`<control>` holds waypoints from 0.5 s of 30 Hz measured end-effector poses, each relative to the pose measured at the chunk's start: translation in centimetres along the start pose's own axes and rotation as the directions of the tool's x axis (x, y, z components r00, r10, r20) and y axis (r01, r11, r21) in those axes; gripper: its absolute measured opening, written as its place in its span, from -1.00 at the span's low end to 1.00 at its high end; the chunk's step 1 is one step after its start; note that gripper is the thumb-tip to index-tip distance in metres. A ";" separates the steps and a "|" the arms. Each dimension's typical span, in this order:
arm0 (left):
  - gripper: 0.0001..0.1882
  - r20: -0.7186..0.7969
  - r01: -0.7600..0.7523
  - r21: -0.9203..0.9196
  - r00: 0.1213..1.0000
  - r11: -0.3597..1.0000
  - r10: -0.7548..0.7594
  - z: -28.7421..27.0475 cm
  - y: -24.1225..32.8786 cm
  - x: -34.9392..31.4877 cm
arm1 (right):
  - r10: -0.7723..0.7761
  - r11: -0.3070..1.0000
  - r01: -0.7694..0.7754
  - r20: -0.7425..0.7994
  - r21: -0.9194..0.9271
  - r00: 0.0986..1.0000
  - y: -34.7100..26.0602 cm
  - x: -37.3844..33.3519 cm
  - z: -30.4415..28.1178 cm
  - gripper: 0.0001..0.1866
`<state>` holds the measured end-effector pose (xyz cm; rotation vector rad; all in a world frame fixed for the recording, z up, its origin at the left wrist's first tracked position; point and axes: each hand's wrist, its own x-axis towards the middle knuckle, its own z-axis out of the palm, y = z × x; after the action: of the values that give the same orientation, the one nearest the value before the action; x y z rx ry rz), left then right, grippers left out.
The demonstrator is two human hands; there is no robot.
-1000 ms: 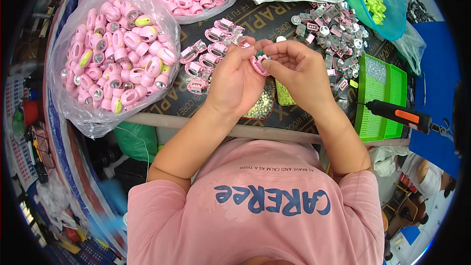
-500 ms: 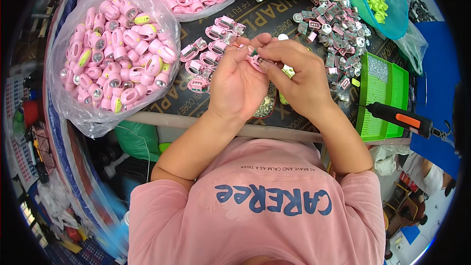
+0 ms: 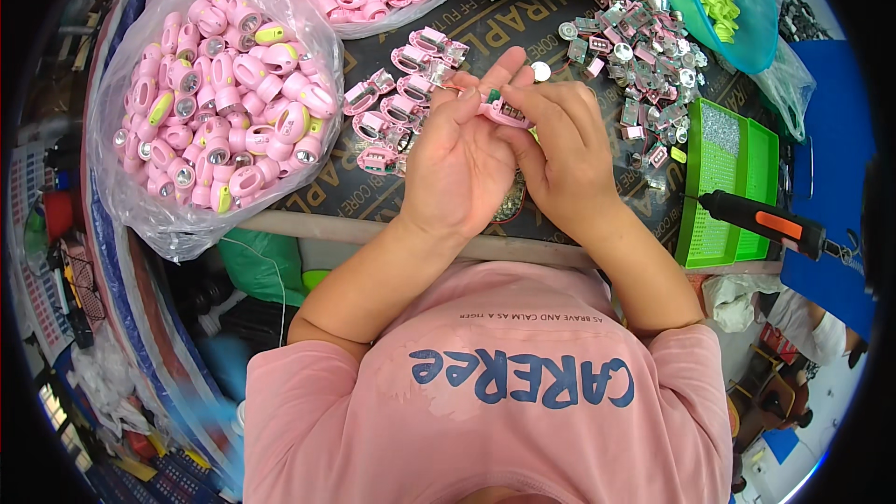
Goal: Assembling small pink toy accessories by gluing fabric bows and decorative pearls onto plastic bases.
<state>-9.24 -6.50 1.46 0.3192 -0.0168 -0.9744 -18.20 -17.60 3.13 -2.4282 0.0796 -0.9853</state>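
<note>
A pink flashlight half-shell (image 3: 510, 114) with a small green circuit board at one end is between my hands above the table. My left hand (image 3: 459, 163) lies palm up, its thumb pressing the board end against the fingers. With thumb and fingers, my right hand (image 3: 571, 145) pinches the shell's other end. Just left of my hands, several pink half-shells fitted with metal parts (image 3: 401, 112) lie in rows. Beyond my right fingers is a white disc (image 3: 541, 71). A container of small metal pieces (image 3: 510, 201) shows partly below my hands.
A clear bag of pink flashlights (image 3: 229, 117) stands at left. Metal and pink parts (image 3: 644, 75) are heaped at right. Near the right edge are a green tray (image 3: 761, 168), a black-and-orange electric screwdriver (image 3: 770, 222) and a teal bowl (image 3: 758, 9) of yellow-green pieces.
The half-shell has turned and shows more of its inside. My right hand has shifted slightly down and its grip has changed, uncovering the white disc.
</note>
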 end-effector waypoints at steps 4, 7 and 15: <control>-0.80 -0.025 -0.025 0.044 0.999 0.999 0.026 0.3 -0.2 -0.4 | -0.030 1.000 0.030 -0.019 0.005 0.999 0.1 -0.4 0.3 -0.56; -0.82 -0.021 -0.028 0.104 0.999 0.994 0.030 0.3 0.1 -0.4 | -0.005 1.000 0.005 -0.020 0.006 1.000 -0.3 -0.5 0.3 -0.58; -0.67 -0.033 0.319 0.644 0.920 0.695 -0.391 0.7 4.5 -0.1 | 0.552 0.509 -0.703 0.438 0.497 0.710 2.4 2.6 -3.2 -0.82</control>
<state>-5.76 -4.29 3.40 0.9341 -0.4126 -1.3635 -18.14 -21.72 5.56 -1.6190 0.4538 -0.2917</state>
